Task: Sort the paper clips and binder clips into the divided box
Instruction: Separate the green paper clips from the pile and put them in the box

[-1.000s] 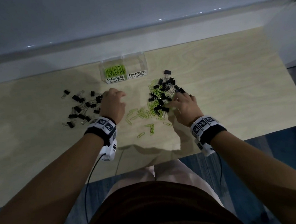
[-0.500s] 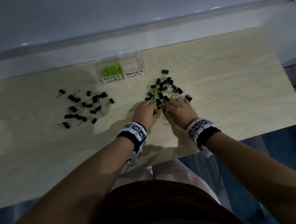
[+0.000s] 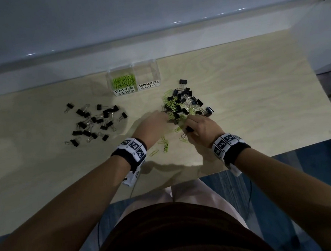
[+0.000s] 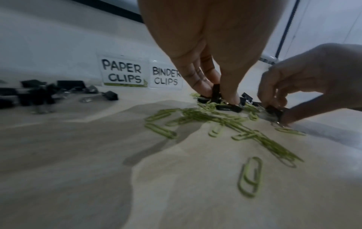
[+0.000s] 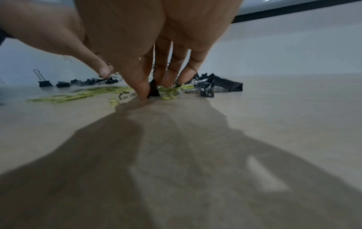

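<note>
The clear divided box point(image 3: 110, 78) stands at the back of the table; green paper clips point(image 3: 124, 80) fill its left cell, and the cell labelled binder clips point(image 3: 147, 73) looks empty. A mixed pile point(image 3: 180, 104) of black binder clips and green paper clips lies in front of it to the right. My left hand point(image 3: 165, 117) reaches into the pile's near edge and pinches a black binder clip point(image 4: 216, 93) between thumb and fingers. Beside it, my right hand point(image 3: 188, 126) pinches another black binder clip point(image 5: 153, 91) against the table.
Several black binder clips point(image 3: 94, 122) lie grouped on the left of the wooden table point(image 3: 257, 99). Loose green paper clips point(image 3: 165, 145) are scattered between my wrists. A wall ledge runs behind the box, and the table's near edge is just below my wrists.
My left hand has moved right, from the binder clip group on the left to the mixed pile, and closed on a clip. My right hand stayed at the pile, now pinching a clip.
</note>
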Tool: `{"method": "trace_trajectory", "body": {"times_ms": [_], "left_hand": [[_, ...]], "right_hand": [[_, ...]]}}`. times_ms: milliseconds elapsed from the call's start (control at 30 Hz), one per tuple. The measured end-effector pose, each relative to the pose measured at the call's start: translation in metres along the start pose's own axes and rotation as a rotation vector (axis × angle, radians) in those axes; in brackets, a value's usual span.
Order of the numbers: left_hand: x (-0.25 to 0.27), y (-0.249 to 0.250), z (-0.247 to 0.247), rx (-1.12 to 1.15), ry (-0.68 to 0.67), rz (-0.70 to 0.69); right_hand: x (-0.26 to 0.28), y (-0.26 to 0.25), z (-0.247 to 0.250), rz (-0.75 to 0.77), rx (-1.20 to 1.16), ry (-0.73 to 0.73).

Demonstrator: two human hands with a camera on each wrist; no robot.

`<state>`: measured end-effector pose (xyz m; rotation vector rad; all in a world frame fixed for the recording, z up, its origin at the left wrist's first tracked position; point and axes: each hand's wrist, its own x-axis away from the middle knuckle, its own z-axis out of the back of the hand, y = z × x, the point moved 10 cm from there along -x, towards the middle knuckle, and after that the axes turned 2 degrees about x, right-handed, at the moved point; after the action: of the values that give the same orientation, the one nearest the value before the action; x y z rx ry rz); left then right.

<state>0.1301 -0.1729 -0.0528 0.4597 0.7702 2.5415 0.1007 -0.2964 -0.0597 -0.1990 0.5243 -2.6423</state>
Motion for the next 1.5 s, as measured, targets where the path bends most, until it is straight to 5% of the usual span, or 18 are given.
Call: {"method": "trace_trajectory", "body": {"times_ms": [200, 467, 600, 767, 1167, 1333, 1500], "left_hand": [[0.011, -0.045, 0.029, 0.236, 0.116, 0.168], [0.027, -0.103, 0.062, 0.145, 0.321, 0.344], [0.015, -0.079, 0.056, -0.109, 0.244, 0.243], [-0.008, -0.011, 0.008, -0.003, 0.063, 0.077], [-0.036, -0.002, -0.016, -0.131, -0.101, 0.099], [-0.035, 0.001, -0.018, -0.277, -0.109, -0.01], [-0.027, -0.017, 0.003, -0.189, 0.011, 0.077]], "right_hand": [[0.001, 0.004, 0.014, -0.013, -0.076, -0.028], [0.009, 0.094, 0.054, -0.485, -0.07, 0.17], [0.001, 0.078, 0.054, -0.483, 0.058, 0.187], [-0.028, 0.021, 0.023, -0.322, -0.004, 0.122], [-0.035, 0.003, -0.018, -0.275, -0.068, -0.096], [-0.026, 0.011, 0.003, -0.283, -0.241, 0.049], [-0.007, 0.06, 0.031, -0.534, -0.356, 0.191]]}}
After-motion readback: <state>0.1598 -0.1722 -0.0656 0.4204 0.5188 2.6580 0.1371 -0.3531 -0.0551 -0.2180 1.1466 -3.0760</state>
